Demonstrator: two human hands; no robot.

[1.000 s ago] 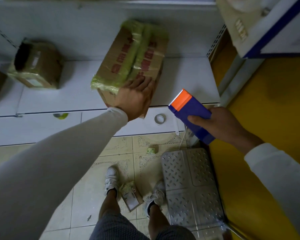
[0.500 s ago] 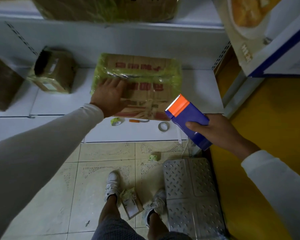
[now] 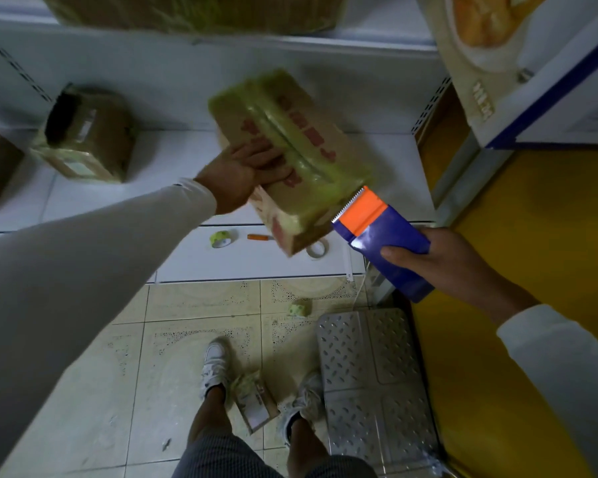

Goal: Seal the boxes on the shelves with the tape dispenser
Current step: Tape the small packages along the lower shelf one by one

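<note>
The white metal shelf [image 3: 187, 160] carried a brown cardboard box wrapped in yellow-green tape [image 3: 290, 146], which lay skewed with one corner overhanging the front edge. A smaller taped brown box [image 3: 87, 139] sat well to its left. The left hand [image 3: 246, 174] rested on the big box's top, its grip spread flat. The right hand [image 3: 442, 260] held its grip curled around a blue tape dispenser with an orange head [image 3: 380, 236], serrated blade touching the box's near end.
</note>
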